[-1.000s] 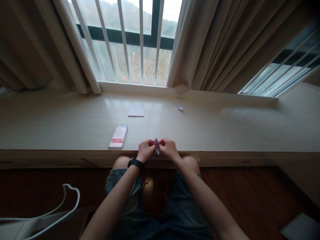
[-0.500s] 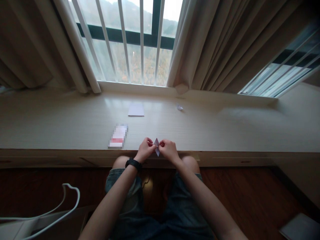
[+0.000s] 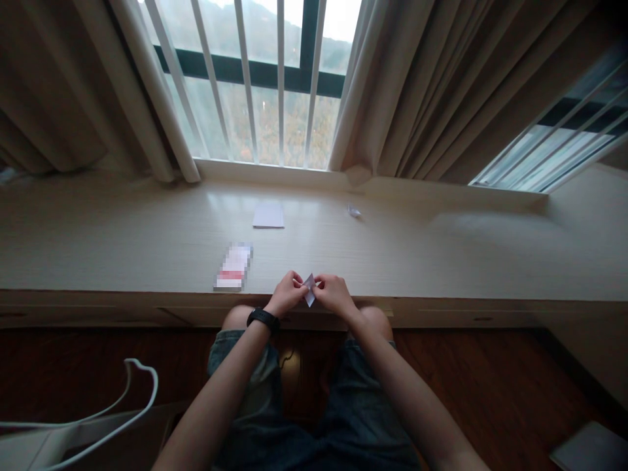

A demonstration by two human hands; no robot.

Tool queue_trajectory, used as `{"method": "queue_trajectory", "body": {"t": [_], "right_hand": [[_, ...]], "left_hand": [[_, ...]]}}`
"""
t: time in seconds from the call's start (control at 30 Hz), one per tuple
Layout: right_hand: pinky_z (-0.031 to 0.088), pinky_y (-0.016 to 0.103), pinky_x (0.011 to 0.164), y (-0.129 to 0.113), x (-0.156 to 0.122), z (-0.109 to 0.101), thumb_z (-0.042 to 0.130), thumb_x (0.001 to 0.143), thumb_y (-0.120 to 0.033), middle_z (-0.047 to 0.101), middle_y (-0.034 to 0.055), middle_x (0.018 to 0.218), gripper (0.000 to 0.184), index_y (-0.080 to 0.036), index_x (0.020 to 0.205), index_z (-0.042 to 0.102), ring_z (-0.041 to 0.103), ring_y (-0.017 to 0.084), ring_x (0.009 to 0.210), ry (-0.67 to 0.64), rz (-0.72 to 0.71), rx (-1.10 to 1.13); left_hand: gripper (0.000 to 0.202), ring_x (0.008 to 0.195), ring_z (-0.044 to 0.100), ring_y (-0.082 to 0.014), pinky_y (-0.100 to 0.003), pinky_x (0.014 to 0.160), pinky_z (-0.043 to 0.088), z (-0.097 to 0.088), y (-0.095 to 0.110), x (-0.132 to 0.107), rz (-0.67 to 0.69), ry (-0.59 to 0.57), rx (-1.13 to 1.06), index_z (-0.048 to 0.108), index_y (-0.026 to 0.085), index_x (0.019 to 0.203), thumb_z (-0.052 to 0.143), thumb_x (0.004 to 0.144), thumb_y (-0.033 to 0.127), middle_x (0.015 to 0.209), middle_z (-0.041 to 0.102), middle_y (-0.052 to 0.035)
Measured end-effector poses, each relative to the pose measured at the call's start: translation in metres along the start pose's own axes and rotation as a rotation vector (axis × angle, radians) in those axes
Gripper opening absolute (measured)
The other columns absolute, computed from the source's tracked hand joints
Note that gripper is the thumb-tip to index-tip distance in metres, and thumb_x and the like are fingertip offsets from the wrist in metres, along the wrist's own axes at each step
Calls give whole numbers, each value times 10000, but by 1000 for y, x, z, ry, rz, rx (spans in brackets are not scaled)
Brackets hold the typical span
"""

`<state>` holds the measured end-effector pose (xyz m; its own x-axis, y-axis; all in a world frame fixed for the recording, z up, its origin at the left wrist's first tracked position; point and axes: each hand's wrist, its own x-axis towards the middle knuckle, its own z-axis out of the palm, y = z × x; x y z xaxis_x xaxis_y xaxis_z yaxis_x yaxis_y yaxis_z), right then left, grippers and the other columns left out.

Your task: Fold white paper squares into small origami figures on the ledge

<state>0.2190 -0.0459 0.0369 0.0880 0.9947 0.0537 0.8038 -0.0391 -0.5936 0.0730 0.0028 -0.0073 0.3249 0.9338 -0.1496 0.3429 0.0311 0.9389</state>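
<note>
Between my two hands, at the near edge of the pale counter, is a small folded paper (image 3: 309,292), whitish-lilac and diamond-shaped, with pointed ends up and down. The fingers of my left hand (image 3: 287,292) pinch its left side; a black band sits on that wrist. On the other side, my right hand (image 3: 334,294) grips the paper's right edge between thumb and fingers. Its finer folds are too small to make out. Farther back on the counter lie a stack of square white paper (image 3: 268,215) and a small folded paper piece (image 3: 354,211).
A phone (image 3: 234,266) with a blurred-out screen lies left of my hands at the front edge of the counter (image 3: 441,261). Behind it are a barred window and curtains (image 3: 402,85). My knees are under the counter edge; a white cable (image 3: 156,386) loops at lower left.
The folded paper has tilted slightly and shows more of its face between my fingers. Both hands keep their pinch, and the view has shifted a little.
</note>
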Motion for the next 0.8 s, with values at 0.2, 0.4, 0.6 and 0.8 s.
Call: {"method": "queue_trajectory", "body": {"t": [0.2,0.4,0.6,0.8], "right_hand": [[410,220,601,4,0,1,587,783,-252,731,20,716,180,-213,855,747,652,156,645,1,16,125],[417,220,577,6,-1,-1,597,771,-245,719,24,655,172,-188,841,743,648,155,596,4,67,193],[445,209,567,7,-2,0,585,791,-251,729,25,691,198,-182,916,723,664,152,592,-26,96,309],[441,211,589,6,-2,-6,599,776,-233,724,13,669,175,-199,881,735,668,154,605,-16,50,231]], "left_hand": [[158,555,583,-104,-184,508,418,0,11,-3,-60,-75,-169,469,176,820,615,777,219,636,594,28],[237,512,552,-83,-164,480,383,-1,16,-4,-108,-71,-213,448,174,817,669,733,187,619,581,35],[230,530,557,-65,-149,489,380,-4,23,-12,-204,-149,-423,485,175,885,660,778,279,660,596,24],[286,556,591,-66,-155,524,432,-7,27,-15,-248,-181,-535,509,169,920,719,754,268,699,619,5]]}}
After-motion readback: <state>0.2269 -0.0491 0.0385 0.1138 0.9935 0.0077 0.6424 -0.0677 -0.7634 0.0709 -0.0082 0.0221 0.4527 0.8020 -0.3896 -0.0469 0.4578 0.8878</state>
